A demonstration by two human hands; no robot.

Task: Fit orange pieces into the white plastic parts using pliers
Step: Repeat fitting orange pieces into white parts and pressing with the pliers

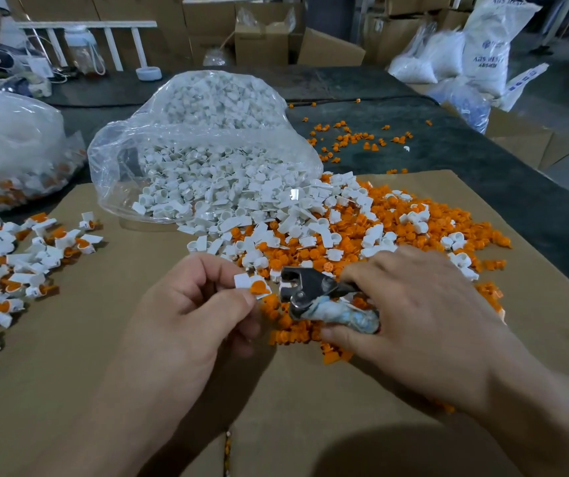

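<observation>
Head view, looking down at my work. My left hand [193, 304] sits just left of centre, thumb and fingers curled in a pinch on one white plastic part [243, 281], with an orange piece [259, 288] seated in it. Right beside it, my right hand [413, 304] is wrapped round the pliers [307, 290], fingers curled over a handle bound in pale, grubby wrapping. The metal head points left at the part, close but not biting on it.

Behind my hands, a heap of loose orange pieces [431, 218] spreads over the brown cardboard sheet [138, 253], with white parts spilling across it from a clear plastic bag [207, 149] at upper centre. At the left edge lies a pile of assembled parts [11, 263], white with orange showing. Above it, a second clear bag [11, 142], fogged.

Upper right, a white sack [489, 46] carries blue print: I can read "ABS", the rest is blurred. More stray orange bits [351, 136] dot the dark mat [448, 149].
</observation>
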